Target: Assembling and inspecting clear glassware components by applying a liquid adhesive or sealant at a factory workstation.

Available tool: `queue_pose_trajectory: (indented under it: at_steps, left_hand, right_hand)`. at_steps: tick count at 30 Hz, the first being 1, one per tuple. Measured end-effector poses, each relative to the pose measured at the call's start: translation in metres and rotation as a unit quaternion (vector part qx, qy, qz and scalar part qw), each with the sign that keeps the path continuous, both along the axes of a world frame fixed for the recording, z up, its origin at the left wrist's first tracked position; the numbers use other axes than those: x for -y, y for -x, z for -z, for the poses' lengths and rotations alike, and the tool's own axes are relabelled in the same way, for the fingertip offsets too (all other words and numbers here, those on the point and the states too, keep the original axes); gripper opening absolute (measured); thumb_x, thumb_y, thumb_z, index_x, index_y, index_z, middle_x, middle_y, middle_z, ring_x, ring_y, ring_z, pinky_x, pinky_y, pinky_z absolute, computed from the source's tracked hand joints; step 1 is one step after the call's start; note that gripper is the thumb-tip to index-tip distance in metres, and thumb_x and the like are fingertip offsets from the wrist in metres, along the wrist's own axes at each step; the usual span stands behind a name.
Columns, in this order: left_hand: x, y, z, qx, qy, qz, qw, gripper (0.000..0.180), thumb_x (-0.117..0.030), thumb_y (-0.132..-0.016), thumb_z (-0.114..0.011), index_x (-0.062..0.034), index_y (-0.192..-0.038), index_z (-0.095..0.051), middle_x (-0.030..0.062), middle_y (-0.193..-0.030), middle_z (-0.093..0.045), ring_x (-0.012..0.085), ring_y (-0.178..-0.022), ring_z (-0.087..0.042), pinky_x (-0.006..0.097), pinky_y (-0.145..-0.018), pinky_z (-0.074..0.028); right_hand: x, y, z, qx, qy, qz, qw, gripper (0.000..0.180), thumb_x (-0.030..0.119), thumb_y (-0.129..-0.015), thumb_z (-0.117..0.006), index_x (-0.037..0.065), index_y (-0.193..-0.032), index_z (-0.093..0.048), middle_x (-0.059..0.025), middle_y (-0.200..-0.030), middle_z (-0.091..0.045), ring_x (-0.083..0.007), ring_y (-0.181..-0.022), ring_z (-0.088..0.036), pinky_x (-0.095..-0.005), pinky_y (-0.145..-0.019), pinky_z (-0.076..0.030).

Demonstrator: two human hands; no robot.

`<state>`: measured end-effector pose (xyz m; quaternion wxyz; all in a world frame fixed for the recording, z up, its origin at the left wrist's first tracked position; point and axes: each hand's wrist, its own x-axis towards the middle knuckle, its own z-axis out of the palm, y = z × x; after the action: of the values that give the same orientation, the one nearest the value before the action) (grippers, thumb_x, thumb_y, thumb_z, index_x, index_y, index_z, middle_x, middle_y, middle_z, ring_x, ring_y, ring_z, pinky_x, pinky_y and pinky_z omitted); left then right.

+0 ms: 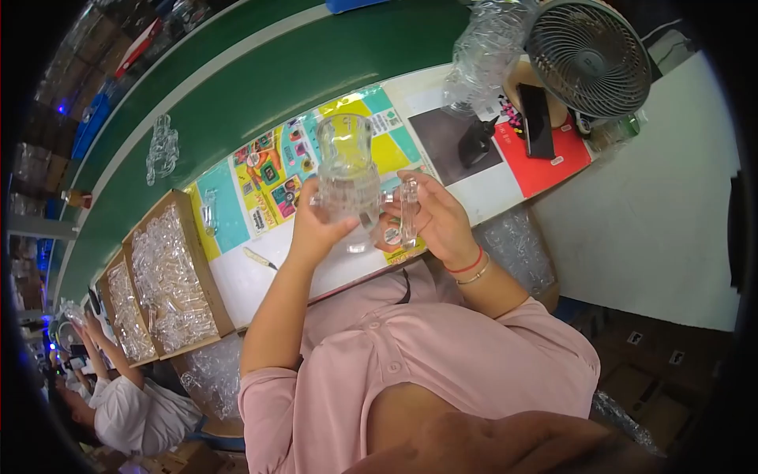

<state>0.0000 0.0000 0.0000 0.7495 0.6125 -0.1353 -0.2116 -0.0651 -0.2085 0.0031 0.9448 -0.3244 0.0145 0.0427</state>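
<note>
A large clear glass vessel with a wide, rounded top [346,146] is upright over the worktable, in front of my body. My left hand [320,231] is wrapped round its lower left side, thumb across the front. My right hand [439,217] holds a small clear glass tube piece [409,210] between thumb and fingers, at the vessel's right side. A short glass stub points from the vessel toward this piece. Whether the two are joined or only touching, I cannot tell. The vessel's base is partly blurred by the clear glass.
A cardboard box [207,272] of clear glass pieces stands at left, with a co-worker [142,415] beyond. A glass tube [209,212] and a slim tool [257,257] lie nearer. Another glass piece [163,150] rests on the green surface. A fan [588,63], phone [538,122] and black object [475,144] sit right.
</note>
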Motion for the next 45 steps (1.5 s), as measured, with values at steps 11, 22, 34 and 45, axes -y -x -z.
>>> queue_pose_trajectory:
  at_steps: [11, 22, 34, 45]
  left_hand:
    - [-0.023, 0.085, -0.053, 0.107, 0.105, -0.212, 0.966, 0.11, -0.03, -0.054, -0.087, -0.0045, -0.135, -0.017, 0.0154, -0.129, -0.036, 0.0277, -0.117, -0.043, 0.042, -0.097, -0.04]
    - [-0.043, 0.099, -0.056, 0.083, 0.13, -0.217, 0.964, 0.1, -0.025, -0.055, -0.087, -0.0031, -0.13, -0.024, 0.0143, -0.125, -0.041, 0.0249, -0.113, -0.048, 0.04, -0.095, -0.042]
    - [-0.06, 0.106, -0.061, 0.019, 0.169, -0.201, 0.965, 0.093, -0.026, -0.054, -0.087, -0.0006, -0.125, -0.033, 0.0125, -0.117, -0.048, 0.0224, -0.108, -0.05, 0.037, -0.092, -0.044]
    - [-0.079, 0.138, -0.076, 0.482, -0.099, 0.065, 0.868, 0.09, -0.028, -0.053, -0.081, -0.0142, -0.132, -0.041, 0.0152, -0.115, -0.049, 0.0355, -0.103, -0.05, 0.042, -0.087, -0.043]
  right_hand:
    - [-0.044, 0.014, -0.042, 0.194, 0.255, -0.021, 0.947, 0.039, 0.024, -0.093, -0.049, -0.003, -0.121, -0.044, -0.0126, -0.113, -0.055, -0.0179, -0.101, -0.056, -0.0303, -0.089, -0.042]
    - [-0.057, 0.024, -0.047, 0.221, 0.285, -0.028, 0.932, 0.041, 0.026, -0.09, -0.054, -0.003, -0.118, -0.047, -0.0121, -0.114, -0.054, -0.0162, -0.103, -0.052, -0.0294, -0.093, -0.038]
    - [-0.05, 0.011, -0.052, 0.355, 0.393, -0.078, 0.845, 0.041, 0.024, -0.084, -0.063, -0.001, -0.115, -0.052, -0.0128, -0.114, -0.056, -0.0221, -0.115, -0.047, -0.0393, -0.102, -0.029]
    - [-0.077, 0.051, -0.082, 0.33, 0.243, -0.301, 0.861, 0.066, 0.049, -0.093, -0.026, -0.006, -0.126, -0.04, -0.0238, -0.128, -0.043, -0.031, -0.123, -0.039, -0.0427, -0.105, -0.025]
